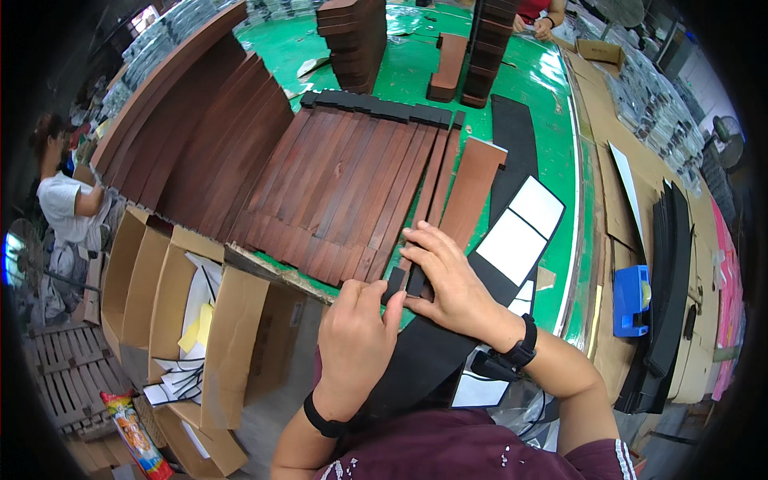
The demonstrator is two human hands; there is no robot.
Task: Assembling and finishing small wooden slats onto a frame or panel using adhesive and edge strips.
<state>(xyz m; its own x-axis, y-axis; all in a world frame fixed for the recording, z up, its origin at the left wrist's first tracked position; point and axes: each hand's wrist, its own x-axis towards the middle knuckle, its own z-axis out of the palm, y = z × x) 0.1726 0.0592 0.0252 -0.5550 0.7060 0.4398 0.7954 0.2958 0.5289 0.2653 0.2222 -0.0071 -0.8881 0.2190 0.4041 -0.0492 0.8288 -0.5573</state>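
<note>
My left hand is closed, its thumb and forefinger pinching a small black end piece at the near end of a narrow brown strip. Over that same end, my right hand curls its fingers around the strip and holds it down; its fingertips partly hide the strip. Just left lies a tight row of dark brown strips, with black caps along their far ends. A wider, lighter brown piece rests to the right of the strip.
Tall stacks of brown pieces stand left and far on the green table. Black sheets with white rectangles lie at right, near a blue tape dispenser. Open cardboard boxes sit below left. Other people are at far left and top right.
</note>
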